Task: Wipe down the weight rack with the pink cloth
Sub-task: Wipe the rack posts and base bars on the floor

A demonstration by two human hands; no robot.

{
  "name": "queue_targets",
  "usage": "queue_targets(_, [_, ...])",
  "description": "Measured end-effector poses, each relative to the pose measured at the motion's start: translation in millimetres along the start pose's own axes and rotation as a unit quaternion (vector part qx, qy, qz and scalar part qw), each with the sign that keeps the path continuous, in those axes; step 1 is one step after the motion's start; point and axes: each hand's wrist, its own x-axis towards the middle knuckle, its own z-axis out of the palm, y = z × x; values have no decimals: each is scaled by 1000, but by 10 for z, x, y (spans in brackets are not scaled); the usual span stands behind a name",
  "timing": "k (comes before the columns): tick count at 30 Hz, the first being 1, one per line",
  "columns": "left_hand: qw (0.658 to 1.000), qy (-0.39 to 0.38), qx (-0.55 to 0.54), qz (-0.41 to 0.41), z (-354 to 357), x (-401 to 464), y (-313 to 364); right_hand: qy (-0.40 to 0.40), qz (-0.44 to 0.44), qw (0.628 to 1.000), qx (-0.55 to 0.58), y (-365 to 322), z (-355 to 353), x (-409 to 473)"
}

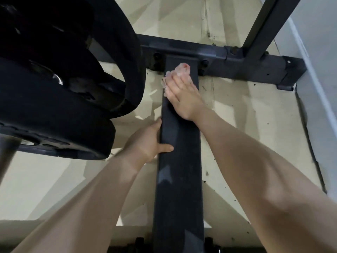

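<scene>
A dark flat bar of the weight rack [179, 170] runs away from me along the floor to a cross beam [237, 63]. My right hand [182, 95] lies on the bar's far end with straight fingers pressing the pink cloth [179, 71] onto it; the cloth shows beyond and left of the fingers. My left hand [149, 143] grips the bar's left edge nearer to me, thumb on top and fingers curled under the side.
Black weight plates [60, 88] hang at the left, close to my left hand. A slanted upright post [268, 24] rises from the cross beam at the right. A pale wall [321, 88] runs along the right. The floor is beige, with dark specks.
</scene>
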Motion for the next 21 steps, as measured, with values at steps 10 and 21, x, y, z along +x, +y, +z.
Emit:
queue_targets(10, [974, -36, 220, 34, -181, 102, 411, 1, -23, 998, 50, 147, -75, 126])
queue_targets(21, [971, -49, 235, 14, -150, 163, 425, 3, -8, 1000, 30, 53, -116, 463])
